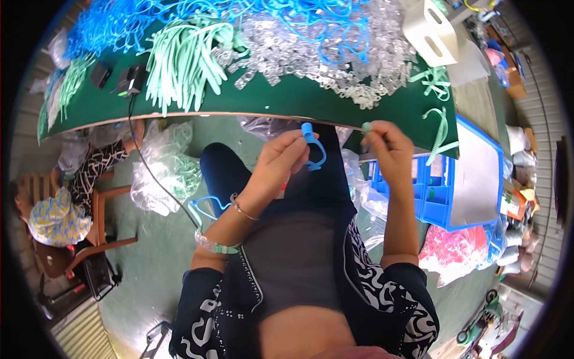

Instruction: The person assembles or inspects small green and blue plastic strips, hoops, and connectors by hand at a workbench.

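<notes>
Item, nearest: the person's lap, dark apron over a black-and-white patterned garment; both forearms rise from it toward the table edge.

Item: left hand (281, 157), raised just below the table edge; fingers closed together on a blue plastic loop piece (313, 149), pinched near its short tubular cap end, the thin curved strap hanging free to the right of the fingertips; a thin bracelet at that wrist.

Item: right hand (390, 149), level with the left and a little apart from it; thumb and forefinger pinched shut on a small pale green piece (366, 127), only its tip showing above the fingers.

Handling, judged: the blue piece looks light, thin and flexible, likely smooth moulded plastic; the strap would bend if gripped, so the stiffer cap end is the better hold; the green piece is tiny and easily dropped, so a fingertip pinch suits it.

Item, beside the right knee: blue crates (439, 200) with a flat grey sheet across them; clear bags on the floor to the left.

Item, beyond the hands: green table (281, 102); on it a bundle of pale green straps (182, 60), a heap of clear plastic parts (323, 54), tangled blue loops (113, 27) at the far edge.

Item, far left: another person seated on a wooden chair.
</notes>
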The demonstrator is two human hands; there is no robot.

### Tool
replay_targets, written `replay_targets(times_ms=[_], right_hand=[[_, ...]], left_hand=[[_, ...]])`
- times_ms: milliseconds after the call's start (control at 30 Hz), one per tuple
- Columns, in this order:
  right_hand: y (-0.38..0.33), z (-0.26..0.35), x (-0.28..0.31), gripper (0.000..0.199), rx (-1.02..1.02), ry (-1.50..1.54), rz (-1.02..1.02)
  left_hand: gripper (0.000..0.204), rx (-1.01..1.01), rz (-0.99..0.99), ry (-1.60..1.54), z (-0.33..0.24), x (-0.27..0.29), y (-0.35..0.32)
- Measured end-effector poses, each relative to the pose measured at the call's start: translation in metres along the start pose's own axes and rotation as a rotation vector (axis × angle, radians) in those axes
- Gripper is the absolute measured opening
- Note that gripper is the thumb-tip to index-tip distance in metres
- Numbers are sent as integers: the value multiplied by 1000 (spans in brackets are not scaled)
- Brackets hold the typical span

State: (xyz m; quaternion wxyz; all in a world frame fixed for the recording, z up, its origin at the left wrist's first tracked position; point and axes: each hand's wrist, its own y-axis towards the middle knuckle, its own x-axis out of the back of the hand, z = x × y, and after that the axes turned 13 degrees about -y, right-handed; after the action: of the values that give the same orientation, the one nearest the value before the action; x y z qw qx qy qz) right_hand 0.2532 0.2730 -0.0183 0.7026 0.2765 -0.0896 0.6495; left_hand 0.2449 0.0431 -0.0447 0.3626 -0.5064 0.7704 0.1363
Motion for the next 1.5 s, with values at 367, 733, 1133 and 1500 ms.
replay_targets(times_ms=[367, 733, 1133, 1500], right_hand=[[-11, 31, -74, 15, -370, 400, 276], [-14, 20, -82, 13, -532, 539, 229], [-17, 20, -76, 12, -587, 653, 270], [-18, 22, -82, 12, -596, 563, 254]], left_hand=[[25, -168, -93, 293, 4, 2, -10], [33, -710, -42, 1103, 17, 0, -10], [28, -528, -108, 795, 32, 9, -11], [37, -719, -87, 1123, 29, 4, -15]])
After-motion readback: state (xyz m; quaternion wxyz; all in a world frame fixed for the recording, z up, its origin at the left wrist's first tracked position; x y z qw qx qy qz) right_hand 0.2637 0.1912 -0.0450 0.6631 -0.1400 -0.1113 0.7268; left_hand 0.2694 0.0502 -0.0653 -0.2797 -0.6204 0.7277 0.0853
